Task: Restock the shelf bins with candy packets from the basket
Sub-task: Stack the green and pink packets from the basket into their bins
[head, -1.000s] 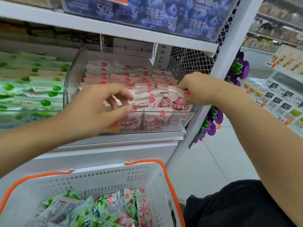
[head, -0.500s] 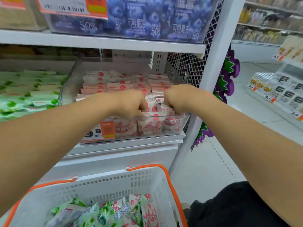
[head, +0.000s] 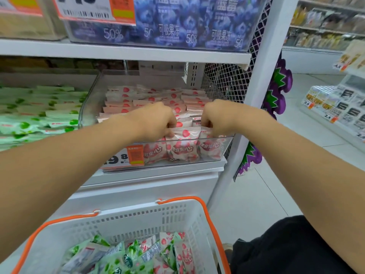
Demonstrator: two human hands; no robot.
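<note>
Hands in pink bin, both gripping strawberry packets.
Left hand [head: 156,121] and right hand [head: 215,119] fingers curled on front-row packets [head: 182,143] printed "果滋果心"; price tag [head: 126,157] reads "9.8".

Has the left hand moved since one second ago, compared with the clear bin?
Yes. The left hand went from the clear bin's front left corner toward its middle, and now grips the pink packets there.

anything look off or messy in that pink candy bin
Nothing stands out. The pink candy packets stand upright along the front of the clear bin, with more stacked flat behind. Both the left hand and right hand are tucking in the front row.
</note>
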